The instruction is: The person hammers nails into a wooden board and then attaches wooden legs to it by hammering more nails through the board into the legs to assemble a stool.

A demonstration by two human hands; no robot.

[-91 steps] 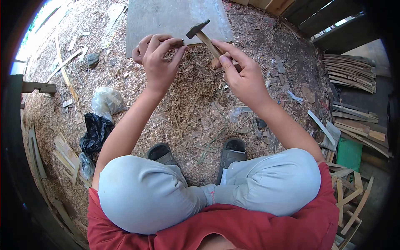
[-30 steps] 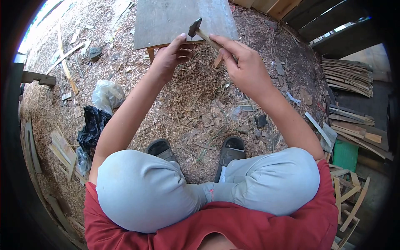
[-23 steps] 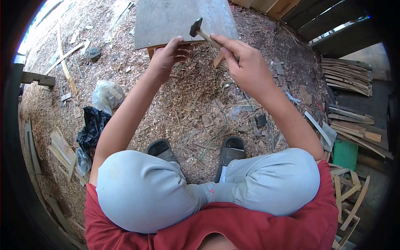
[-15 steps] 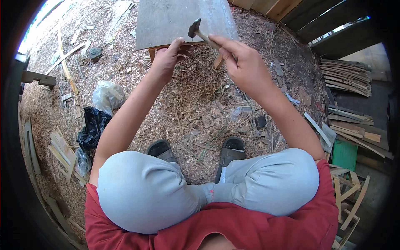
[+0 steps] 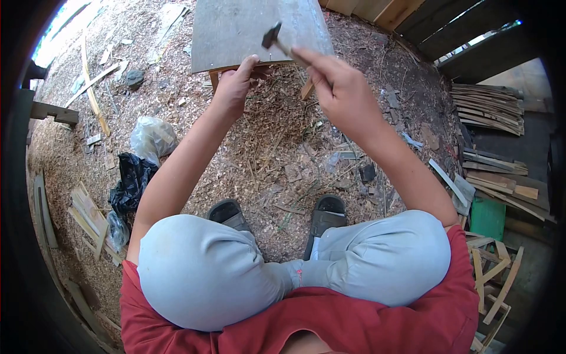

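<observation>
Wood shavings cover the ground (image 5: 277, 135) around my sandals (image 5: 327, 221). Ahead of me is the grey board (image 5: 236, 35), wood showing beneath its near edge. The hammer (image 5: 272, 36) is tilted over that edge, its head blurred and raised above the surface. My right hand (image 5: 339, 76) is closed round its handle; my left hand (image 5: 236, 85) pinches the board's edge, thumb on top, fingers below. A small nail (image 5: 270, 56) stands near the edge, between thumb and handle.

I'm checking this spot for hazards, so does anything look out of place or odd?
Wood shavings litter the ground, and a crumpled black plastic bag lies among them on the left, like stray rubbish. What looks like a nail stands proud at the near edge of the board.
</observation>
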